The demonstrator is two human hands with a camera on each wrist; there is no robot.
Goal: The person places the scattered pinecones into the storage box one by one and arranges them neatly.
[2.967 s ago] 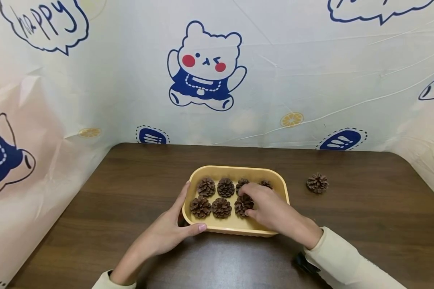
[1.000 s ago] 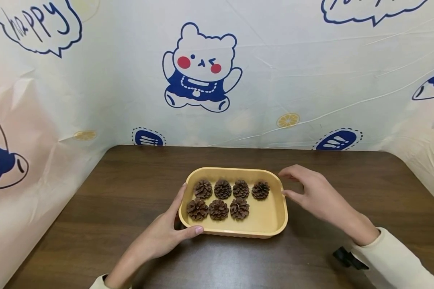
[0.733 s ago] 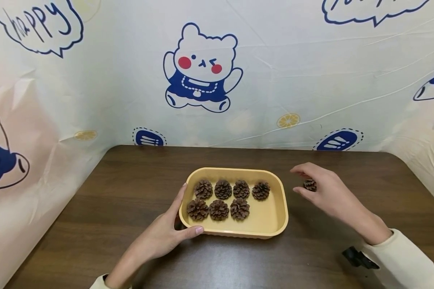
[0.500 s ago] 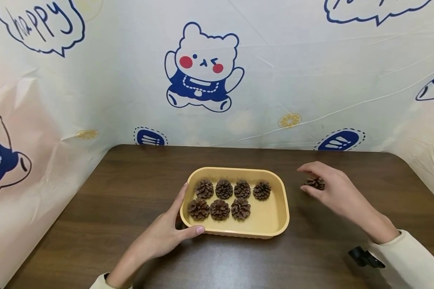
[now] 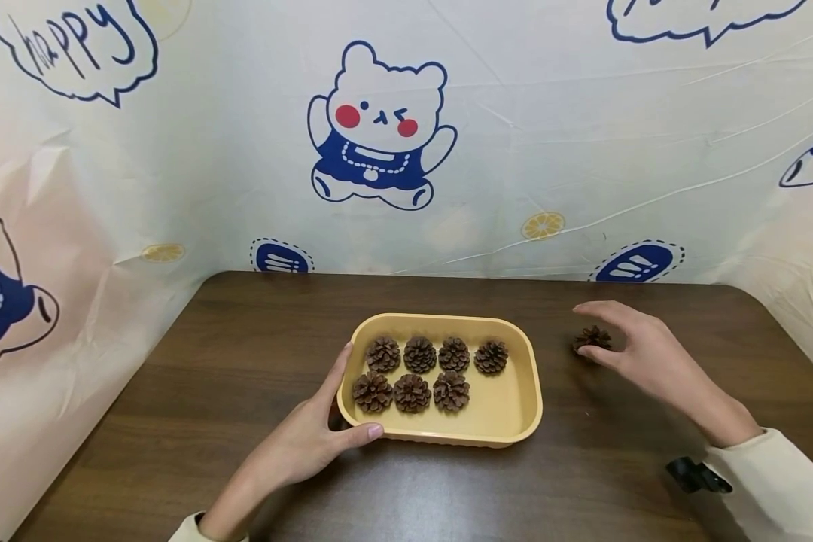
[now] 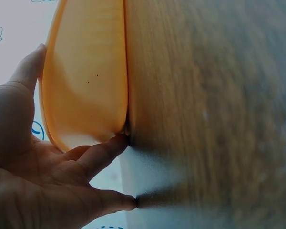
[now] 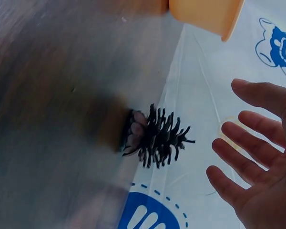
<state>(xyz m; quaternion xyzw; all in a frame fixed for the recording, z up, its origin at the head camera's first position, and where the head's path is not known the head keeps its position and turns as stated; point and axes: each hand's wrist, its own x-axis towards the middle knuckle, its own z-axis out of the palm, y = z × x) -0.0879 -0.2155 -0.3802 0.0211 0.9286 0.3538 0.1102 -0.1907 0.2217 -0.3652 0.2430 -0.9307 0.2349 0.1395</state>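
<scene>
A yellow tray [image 5: 494, 435] stands mid-table with several brown pinecones [image 5: 412, 393] in two rows; its front right corner is bare. My left hand [image 5: 298, 444] holds the tray's left end, thumb over the front rim; in the left wrist view the left hand [image 6: 43, 176] spreads round the tray's outer wall [image 6: 88, 57]. Right of the tray, a single pinecone [image 5: 595, 336] rests on the table. My right hand [image 5: 657, 361] is over it, thumb and fingers apart. In the right wrist view a gap shows between that pinecone [image 7: 159, 136] and the fingers of my right hand [image 7: 262, 152].
The dark wooden table [image 5: 257, 346] ends at the back against a white printed sheet [image 5: 488, 150], which also rises at both sides. A black clip-like object [image 5: 698, 476] sits at the right sleeve [image 5: 772, 474].
My right hand has left a pinecone in the tray's front row and moved right to the pinecone on the table, its fingers parting wider. The left hand stays on the tray.
</scene>
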